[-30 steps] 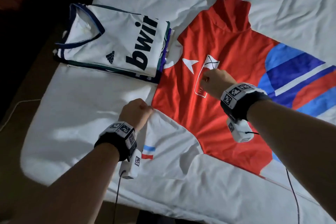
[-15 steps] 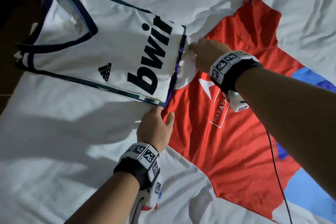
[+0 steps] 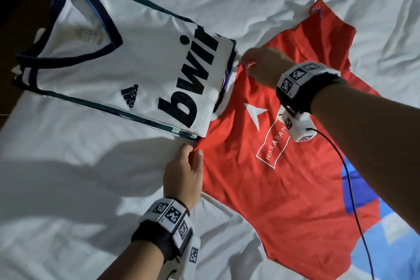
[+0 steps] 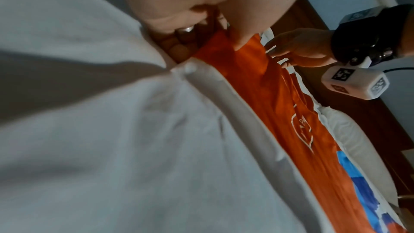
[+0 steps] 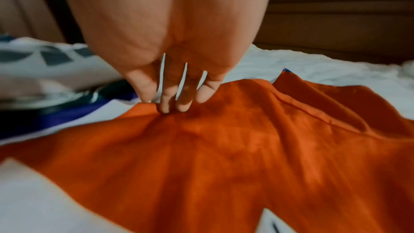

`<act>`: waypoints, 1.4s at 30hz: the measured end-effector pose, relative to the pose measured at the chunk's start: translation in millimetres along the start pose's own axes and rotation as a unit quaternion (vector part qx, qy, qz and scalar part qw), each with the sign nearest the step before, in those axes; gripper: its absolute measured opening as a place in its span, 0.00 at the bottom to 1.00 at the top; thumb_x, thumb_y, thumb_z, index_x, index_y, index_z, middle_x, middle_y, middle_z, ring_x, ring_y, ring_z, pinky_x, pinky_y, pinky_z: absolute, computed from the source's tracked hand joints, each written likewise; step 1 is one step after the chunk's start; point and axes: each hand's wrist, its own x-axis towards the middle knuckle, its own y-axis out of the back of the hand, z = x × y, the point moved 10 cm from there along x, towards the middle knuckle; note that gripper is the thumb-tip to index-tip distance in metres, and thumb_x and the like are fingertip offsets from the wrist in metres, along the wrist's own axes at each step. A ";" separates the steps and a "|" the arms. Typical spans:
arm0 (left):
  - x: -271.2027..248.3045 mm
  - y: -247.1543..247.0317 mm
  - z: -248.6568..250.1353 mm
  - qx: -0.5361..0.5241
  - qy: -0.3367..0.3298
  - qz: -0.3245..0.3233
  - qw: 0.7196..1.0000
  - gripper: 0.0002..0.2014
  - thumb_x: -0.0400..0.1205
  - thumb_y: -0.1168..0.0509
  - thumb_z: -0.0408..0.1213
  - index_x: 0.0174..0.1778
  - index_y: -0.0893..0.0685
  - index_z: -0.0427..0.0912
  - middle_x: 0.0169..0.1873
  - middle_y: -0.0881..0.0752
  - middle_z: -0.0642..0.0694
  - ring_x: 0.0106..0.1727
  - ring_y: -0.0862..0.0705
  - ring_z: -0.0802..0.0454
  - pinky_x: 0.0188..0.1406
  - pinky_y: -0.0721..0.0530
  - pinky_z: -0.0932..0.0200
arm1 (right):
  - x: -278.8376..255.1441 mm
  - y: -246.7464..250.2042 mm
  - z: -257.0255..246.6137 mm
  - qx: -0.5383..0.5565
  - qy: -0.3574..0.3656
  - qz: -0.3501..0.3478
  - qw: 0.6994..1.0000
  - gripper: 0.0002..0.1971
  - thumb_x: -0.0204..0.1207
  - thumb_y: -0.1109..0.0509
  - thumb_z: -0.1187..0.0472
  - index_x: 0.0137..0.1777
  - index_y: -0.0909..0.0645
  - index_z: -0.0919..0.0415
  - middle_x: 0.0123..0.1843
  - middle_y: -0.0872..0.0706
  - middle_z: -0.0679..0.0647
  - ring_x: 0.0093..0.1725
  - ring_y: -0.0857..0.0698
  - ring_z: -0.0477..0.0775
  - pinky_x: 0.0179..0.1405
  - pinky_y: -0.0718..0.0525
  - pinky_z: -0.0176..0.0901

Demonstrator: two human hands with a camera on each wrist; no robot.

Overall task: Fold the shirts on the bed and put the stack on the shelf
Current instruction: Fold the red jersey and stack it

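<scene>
L hand: left hand (image 3: 183, 174) pinches the near-left edge of the red shirt (image 3: 261, 177), thumb on top of the cloth, other fingers curled under the hem; in the wrist view the curled fingers (image 4: 177, 49) sit btw cloth and sheet.
R hand: right hand (image 3: 261, 67) pinches the far-left edge of the same shirt, at the shoulder/sleeve seam; fingertips (image 5: 167, 107) pressed together, pointing down, a small peak of red cloth bunched under them. Thumb mostly hidden in the wrist view, so can't tell exactly how it meets the cloth.
Red shirt: lies front-up on the bed sheet (image 3: 79, 188), spreading away to the right of both sets of fingers; white star and boxed "HARAPAN" print just right of the R fingers, blue/white panels farther right. Edge btw the two hands looks slightly raised, not flat.
White jersey: folded white jersey (image 3: 118, 59) w/ dark-trimmed V-collar, "bwin" lettering and adidas logo, lies just left of both hands; its near-right corner sits just beyond the L fingertips, its right edge just beside the R fingertips, overlapping the red shirt's white sleeve part.
Wrists: both carry black bands w/ marker-tagged white blocks; a black cable (image 3: 350, 188) runs from the R one across the red shirt.
Bed: sheet white, rumpled, shadows near L arm.
</scene>
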 end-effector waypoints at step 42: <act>-141.0 24.6 -97.2 0.201 0.071 -0.269 0.939 0.18 0.77 0.21 0.43 0.39 0.15 0.31 0.22 0.24 0.49 0.20 0.28 0.54 0.25 0.31 0.59 | -419.9 -238.0 1.1 0.377 -0.210 -0.155 0.889 0.16 0.75 0.23 0.54 0.31 0.25 0.58 0.27 0.18 0.53 0.25 0.22 0.54 0.27 0.24 0.44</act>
